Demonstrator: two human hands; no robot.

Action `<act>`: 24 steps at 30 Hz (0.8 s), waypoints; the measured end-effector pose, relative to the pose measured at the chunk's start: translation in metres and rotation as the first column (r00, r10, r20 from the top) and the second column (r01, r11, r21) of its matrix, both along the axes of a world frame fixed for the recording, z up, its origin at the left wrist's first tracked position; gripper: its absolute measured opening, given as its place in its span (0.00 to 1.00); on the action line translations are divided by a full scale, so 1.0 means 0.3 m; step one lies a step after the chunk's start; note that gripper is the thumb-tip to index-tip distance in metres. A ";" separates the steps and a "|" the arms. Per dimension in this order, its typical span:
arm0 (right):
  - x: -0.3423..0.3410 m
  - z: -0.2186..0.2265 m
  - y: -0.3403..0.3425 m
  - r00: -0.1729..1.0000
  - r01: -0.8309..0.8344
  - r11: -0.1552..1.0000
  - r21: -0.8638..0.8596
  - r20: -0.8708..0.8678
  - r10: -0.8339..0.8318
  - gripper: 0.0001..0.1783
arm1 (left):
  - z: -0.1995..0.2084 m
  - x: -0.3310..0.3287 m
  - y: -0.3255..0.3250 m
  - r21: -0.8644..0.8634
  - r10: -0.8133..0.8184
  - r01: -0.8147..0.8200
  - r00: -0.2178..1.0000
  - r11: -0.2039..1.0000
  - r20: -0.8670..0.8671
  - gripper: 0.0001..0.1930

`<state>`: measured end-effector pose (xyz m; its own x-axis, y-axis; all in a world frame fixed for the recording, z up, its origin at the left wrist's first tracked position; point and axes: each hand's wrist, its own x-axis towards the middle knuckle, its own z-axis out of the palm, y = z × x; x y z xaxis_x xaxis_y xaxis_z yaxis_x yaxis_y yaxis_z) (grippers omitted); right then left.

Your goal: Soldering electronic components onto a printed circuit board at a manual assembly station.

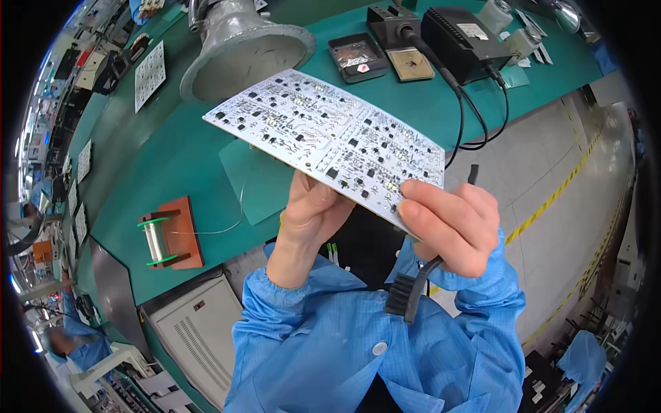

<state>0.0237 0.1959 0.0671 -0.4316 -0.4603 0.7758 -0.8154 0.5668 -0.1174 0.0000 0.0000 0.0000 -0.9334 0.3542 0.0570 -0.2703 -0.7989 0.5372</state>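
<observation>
White circuit board (330, 131) held tilted, partly above green desk (186, 151). Right hand (458, 227): fingers pinching the board's near right corner; black brush (401, 294) in same hand, bristles bodyward of board. Left hand (313, 210) under board; fingers mostly hidden, closure undeterminable. Wire spool (156, 241) left of board.

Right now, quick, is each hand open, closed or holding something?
Left hand: beneath the white circuit board, apparently supporting it; fingers mostly hidden, grip can't be told.
Right hand: closed, holding the black brush, fingers also on the board.
</observation>
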 end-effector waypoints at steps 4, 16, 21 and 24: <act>-0.007 0.002 -0.014 0.997 -0.032 0.999 -0.011 -0.071 0.031 0.16 | -0.010 0.004 -0.015 0.125 -0.015 0.021 0.999 0.992 -0.050 0.38; -0.068 -0.092 -0.098 0.985 -0.139 0.990 0.005 -0.100 0.139 0.17 | -0.020 0.111 -0.134 -0.444 0.386 -0.417 0.908 0.793 -0.164 0.26; -0.154 -0.109 -0.105 0.972 -0.187 0.982 0.007 -0.141 0.186 0.15 | -0.060 0.057 -0.242 -0.506 0.090 -0.772 0.515 -0.384 -0.853 0.21; -0.172 -0.111 -0.135 0.963 -0.263 0.963 0.056 -0.042 0.265 0.15 | -0.090 0.054 -0.266 -0.487 -0.002 -0.706 0.569 -0.514 -0.822 0.14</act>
<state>-0.0279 0.1555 0.0339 -0.2518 -0.5913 0.7661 -0.9410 0.3347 -0.0510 0.0162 -0.0799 -0.0270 -0.8054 -0.1310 0.5781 0.1838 0.8720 0.4537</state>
